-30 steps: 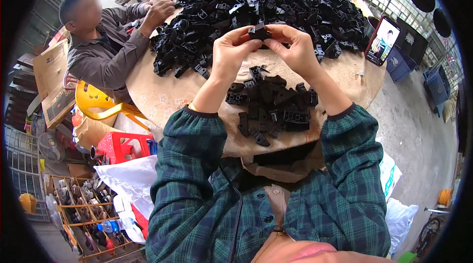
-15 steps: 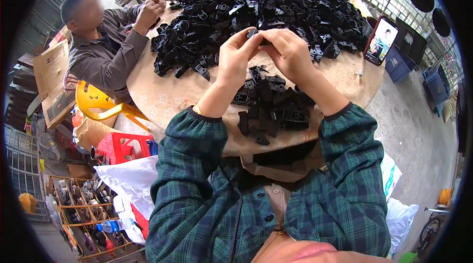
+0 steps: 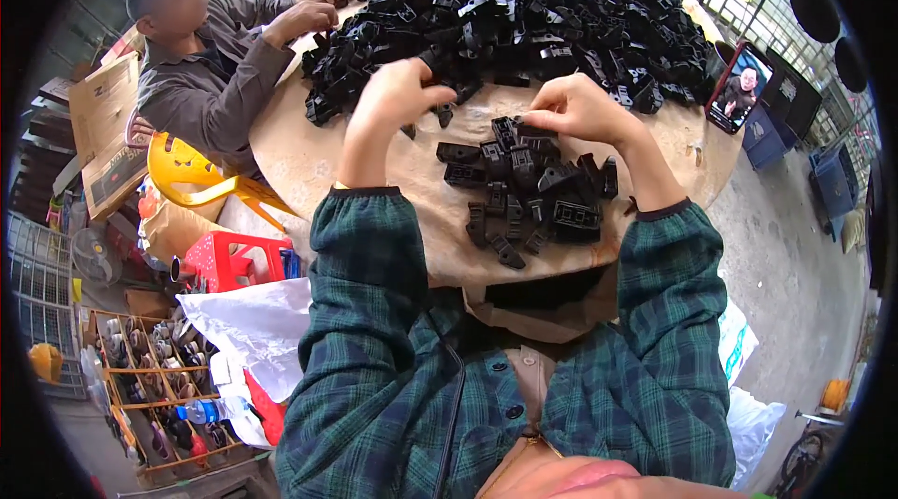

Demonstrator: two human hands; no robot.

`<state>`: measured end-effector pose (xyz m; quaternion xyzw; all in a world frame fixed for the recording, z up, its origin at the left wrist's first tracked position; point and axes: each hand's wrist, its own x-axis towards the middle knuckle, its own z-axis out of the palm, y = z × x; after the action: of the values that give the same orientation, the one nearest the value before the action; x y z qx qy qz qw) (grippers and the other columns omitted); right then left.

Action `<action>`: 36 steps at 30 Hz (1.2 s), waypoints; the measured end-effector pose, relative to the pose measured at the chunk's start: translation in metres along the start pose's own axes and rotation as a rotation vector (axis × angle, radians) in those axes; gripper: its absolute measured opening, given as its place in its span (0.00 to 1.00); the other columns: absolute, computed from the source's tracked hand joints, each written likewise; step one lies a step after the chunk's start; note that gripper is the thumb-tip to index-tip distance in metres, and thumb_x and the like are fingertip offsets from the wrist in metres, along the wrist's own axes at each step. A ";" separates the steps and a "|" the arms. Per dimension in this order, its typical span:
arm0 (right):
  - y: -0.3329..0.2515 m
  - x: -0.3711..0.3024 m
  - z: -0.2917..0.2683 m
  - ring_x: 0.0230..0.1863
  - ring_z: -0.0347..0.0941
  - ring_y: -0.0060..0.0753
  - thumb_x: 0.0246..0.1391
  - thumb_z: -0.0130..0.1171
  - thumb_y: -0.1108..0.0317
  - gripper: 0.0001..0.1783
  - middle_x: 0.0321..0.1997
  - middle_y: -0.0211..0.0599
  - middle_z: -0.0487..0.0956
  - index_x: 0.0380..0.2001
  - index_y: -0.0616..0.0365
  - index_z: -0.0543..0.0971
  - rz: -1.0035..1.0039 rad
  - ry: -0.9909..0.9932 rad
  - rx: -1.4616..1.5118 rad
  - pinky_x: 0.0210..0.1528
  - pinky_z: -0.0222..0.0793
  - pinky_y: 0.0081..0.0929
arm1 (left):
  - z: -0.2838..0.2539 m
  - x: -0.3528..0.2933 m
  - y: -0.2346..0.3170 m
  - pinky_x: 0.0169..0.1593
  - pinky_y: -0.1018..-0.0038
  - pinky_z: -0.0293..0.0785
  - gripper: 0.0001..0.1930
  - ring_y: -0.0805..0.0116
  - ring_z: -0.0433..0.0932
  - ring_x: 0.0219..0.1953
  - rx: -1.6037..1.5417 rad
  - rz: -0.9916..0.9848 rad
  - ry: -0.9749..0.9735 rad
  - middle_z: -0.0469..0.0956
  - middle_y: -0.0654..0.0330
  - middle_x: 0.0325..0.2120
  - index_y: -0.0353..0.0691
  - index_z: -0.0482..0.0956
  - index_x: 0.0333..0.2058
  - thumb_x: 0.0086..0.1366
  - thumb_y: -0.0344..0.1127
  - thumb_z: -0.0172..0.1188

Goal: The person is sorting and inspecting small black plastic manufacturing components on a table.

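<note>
My left hand (image 3: pixel 397 99) is at the near edge of a large heap of black plastic parts (image 3: pixel 496 17). Its thumb stands out to the right, apart from the fingers, and I see nothing held; some fingertips are hidden. My right hand (image 3: pixel 585 109) hovers at the far side of a smaller pile of black plastic parts (image 3: pixel 524 162), its thumb close to the topmost pieces. The fingers are loosely curled with a gap to the thumb, and no part shows clearly between them.
A round table (image 3: pixel 327 190) with a pale cloth bears both piles. A phone (image 3: pixel 739 87) stands upright at the right edge. Across at the left a person (image 3: pixel 201 69) handles something small. A yellow chair (image 3: pixel 182 186), a red stool (image 3: pixel 224 260) and an open carton (image 3: pixel 524 321) are close by.
My hands were together over the table around a small black part. They have separated, the left moving left to the large heap, the right lowering toward the small pile.
</note>
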<state>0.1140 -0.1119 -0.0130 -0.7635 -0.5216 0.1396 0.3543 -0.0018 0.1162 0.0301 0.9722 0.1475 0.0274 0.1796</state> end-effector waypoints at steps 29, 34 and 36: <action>-0.003 0.021 0.026 0.29 0.75 0.32 0.45 0.53 0.79 0.10 0.30 0.40 0.76 0.33 0.64 0.77 -0.275 0.808 -0.130 0.30 0.70 0.23 | 0.070 0.015 0.043 0.31 0.75 0.79 0.22 0.65 0.79 0.27 -1.308 0.150 -0.054 0.73 0.56 0.24 0.26 0.65 0.41 0.51 0.29 0.67; -0.005 0.019 0.020 0.33 0.74 0.20 0.51 0.54 0.75 0.11 0.35 0.35 0.77 0.38 0.68 0.74 -0.048 0.537 0.603 0.38 0.74 0.18 | 0.068 0.016 0.042 0.37 0.77 0.78 0.21 0.70 0.78 0.31 -1.295 0.268 -0.015 0.74 0.59 0.28 0.33 0.66 0.51 0.58 0.24 0.58; 0.000 0.019 0.018 0.34 0.75 0.21 0.52 0.55 0.74 0.09 0.34 0.35 0.77 0.37 0.66 0.74 0.006 0.540 0.637 0.38 0.74 0.18 | 0.069 0.012 0.052 0.39 0.78 0.78 0.22 0.72 0.78 0.31 -1.246 0.294 -0.002 0.74 0.60 0.29 0.36 0.66 0.53 0.59 0.22 0.55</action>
<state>0.1111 -0.0873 -0.0226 -0.6265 -0.3385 0.0898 0.6963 0.0311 0.0499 -0.0158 0.6957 -0.0312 0.1314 0.7056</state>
